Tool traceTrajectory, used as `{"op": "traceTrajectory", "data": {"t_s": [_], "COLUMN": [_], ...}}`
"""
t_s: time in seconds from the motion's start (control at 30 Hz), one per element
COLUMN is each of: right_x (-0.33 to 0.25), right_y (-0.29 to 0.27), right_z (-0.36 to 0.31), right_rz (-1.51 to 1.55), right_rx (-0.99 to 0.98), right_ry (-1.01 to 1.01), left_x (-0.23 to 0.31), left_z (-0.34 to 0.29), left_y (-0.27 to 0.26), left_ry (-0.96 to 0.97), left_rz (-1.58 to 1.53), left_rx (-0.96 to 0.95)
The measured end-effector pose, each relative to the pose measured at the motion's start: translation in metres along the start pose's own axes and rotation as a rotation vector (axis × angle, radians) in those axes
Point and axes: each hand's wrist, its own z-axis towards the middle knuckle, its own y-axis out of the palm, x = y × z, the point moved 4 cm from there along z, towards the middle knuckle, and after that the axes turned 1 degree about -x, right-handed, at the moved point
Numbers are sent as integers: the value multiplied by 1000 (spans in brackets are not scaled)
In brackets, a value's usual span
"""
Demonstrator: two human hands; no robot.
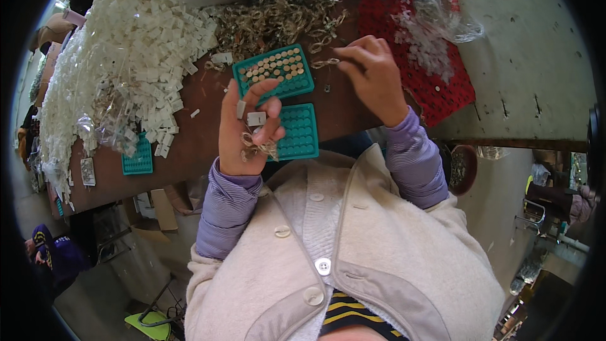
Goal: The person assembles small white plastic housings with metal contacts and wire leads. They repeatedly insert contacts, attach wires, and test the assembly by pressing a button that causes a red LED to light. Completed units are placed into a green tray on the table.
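Observation:
My left hand (235,142) is raised over the trays, its fingers curled round small white plastic pieces (256,119) and a few thin looped cords (251,145). Beyond it lies a teal tray (305,86) with rows of small round tan discs (271,71). A second teal tray (300,129), with round hollows, sits nearer my body, partly behind the left hand. My right hand (379,79) is right of the disc tray, thumb and forefinger pinched at a thin looped cord (325,63). Just below that cord, a tiny metallic piece (327,88) rests on the brown table.
A big heap of white plastic pieces (142,44) covers the table's left side. Tangled cords (278,19) lie at the back. A red patterned cloth (451,98) bearing clear bits lies right, below a clear bag (451,16). A small teal tray (137,163) stands near the front-left edge.

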Motion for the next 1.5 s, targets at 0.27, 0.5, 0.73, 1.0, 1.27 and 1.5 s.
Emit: {"op": "traceTrajectory", "data": {"t_s": [0.27, 0.5, 0.73, 1.0, 1.27, 1.5], "right_x": [5, -25, -70, -79, -83, -71], "right_y": [32, -10, -18, 7, -1, -3], "right_z": [4, -10, -23, -36, -34, -42], "right_rz": [-177, 285, 458, 1003, 517, 501], "right_rx": [-121, 91, 110, -169, -124, -186], "right_ry": [-160, -109, -196, 132, -339, -288], "left_x": [-9, -32, -25, -4, -3, -6], "left_z": [-3, 6, 0, -31, -26, -18], "left_y": [2, 22, 22, 37, 38, 40], "left_ry": [-4, -60, 43, 382, 240, 137], "left_rz": [75, 561, 369, 995, 1038, 1053], "left_rx": [188, 223, 227, 189, 170, 154]}}
